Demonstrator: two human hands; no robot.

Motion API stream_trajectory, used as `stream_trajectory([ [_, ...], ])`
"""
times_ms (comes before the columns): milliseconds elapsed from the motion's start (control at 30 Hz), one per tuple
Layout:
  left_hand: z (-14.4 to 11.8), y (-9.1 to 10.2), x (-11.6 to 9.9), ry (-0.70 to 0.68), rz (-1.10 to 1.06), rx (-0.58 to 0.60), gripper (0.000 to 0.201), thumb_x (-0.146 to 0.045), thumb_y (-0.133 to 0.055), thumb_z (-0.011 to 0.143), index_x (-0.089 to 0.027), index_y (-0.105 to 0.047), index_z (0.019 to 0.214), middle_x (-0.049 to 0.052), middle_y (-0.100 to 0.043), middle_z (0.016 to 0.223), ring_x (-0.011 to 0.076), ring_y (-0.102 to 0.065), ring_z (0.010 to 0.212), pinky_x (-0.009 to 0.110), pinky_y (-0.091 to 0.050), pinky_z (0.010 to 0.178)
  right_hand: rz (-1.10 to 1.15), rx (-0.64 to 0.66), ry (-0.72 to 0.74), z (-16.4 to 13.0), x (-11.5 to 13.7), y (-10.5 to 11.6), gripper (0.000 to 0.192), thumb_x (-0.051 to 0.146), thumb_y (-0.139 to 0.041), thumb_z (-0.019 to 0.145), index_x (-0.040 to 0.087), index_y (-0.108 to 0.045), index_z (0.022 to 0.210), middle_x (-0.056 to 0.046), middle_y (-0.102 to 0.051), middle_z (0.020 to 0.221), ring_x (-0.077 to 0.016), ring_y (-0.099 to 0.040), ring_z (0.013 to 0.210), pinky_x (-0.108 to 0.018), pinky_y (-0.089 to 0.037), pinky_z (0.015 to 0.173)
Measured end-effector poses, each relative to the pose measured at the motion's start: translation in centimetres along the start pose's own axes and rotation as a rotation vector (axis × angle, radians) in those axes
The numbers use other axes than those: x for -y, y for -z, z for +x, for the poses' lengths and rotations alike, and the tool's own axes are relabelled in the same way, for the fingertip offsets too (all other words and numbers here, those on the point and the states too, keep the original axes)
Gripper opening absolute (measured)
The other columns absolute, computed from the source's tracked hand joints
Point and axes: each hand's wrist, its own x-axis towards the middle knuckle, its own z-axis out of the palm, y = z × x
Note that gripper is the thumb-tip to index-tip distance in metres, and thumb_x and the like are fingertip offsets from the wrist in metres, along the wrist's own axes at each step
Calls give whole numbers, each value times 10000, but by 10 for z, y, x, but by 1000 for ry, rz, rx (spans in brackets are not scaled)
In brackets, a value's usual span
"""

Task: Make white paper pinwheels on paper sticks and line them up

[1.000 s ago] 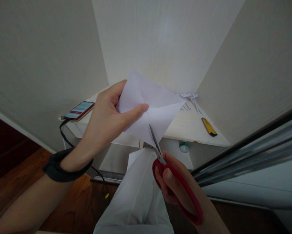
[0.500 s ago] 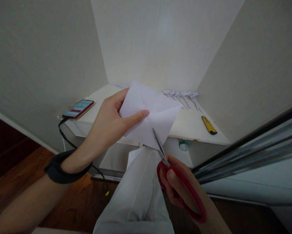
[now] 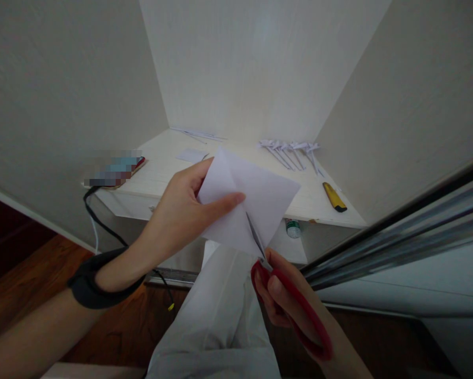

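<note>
A folded sheet of white paper (image 3: 252,202) is held up in the air in front of the worktop (image 3: 161,173), just above the lap. It is pinched at its left side by the left hand (image 3: 181,218), thumb along the front and fingers behind, so that grip is closed on the paper. The red-handled scissors (image 3: 287,305) are held in the right hand (image 3: 295,310), whose grip is wrapped through the handles; the blades enter the paper's lower edge and point up along a crease.

For a clean cut, the paper is best kept taut near the blades, the crease followed in one steady line, and the left thumb kept well clear of the tips.

Behind the paper, the pale worktop fills a corner between walls. To the left of the paper a phone (image 3: 114,171) lies at the worktop's edge, with a dark cable (image 3: 102,223) hanging below it. Beyond the paper to the right, a row of small folded paper pieces (image 3: 292,152) is laid near the back wall, and a yellow utility knife (image 3: 333,197) lies further right. A small bottle (image 3: 293,228) is seen under the worktop. Nothing stands between blades and paper.
</note>
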Motion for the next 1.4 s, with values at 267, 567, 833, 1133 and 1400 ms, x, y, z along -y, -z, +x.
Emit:
stream_trajectory([
  [267,-1,-3,5,40,-69,16,163,-282,-691,711,-206,-630,842,10,-683,751,177,-616,602,240,-470,454,12,-73,-62,-2,0,-2,569,723,-657,619,236,-397,757,107,-348,544,-12,-228,362,-160,-180,346],
  [567,1,-3,5,51,-87,21,160,-274,-695,713,-201,-629,840,13,-700,749,187,-639,614,230,-460,418,12,-62,-89,-1,-5,0,554,733,-635,633,248,-412,782,96,-341,539,-24,-229,358,-163,-167,346],
  [833,-3,-6,8,70,-98,87,113,-305,-679,725,-253,-610,798,-24,-685,723,171,-622,582,238,-478,401,0,-177,11,-4,6,-8,500,675,-682,639,249,-472,796,35,-404,666,-72,-298,484,-196,-248,427],
  [1133,-5,-4,12,26,-5,93,124,-381,-633,773,-289,-620,855,-13,-659,699,228,-666,713,286,-505,454,34,-143,-28,-2,5,-11,530,687,-665,658,241,-416,802,71,-349,605,-48,-283,454,-164,-179,414],
  [1400,-7,-5,10,-28,38,121,247,-361,-463,890,-240,-521,682,-23,-554,636,135,-504,542,240,-365,409,36,-158,-33,-2,7,-14,546,698,-658,654,236,-397,781,78,-368,584,-31,-307,424,-145,-176,387],
])
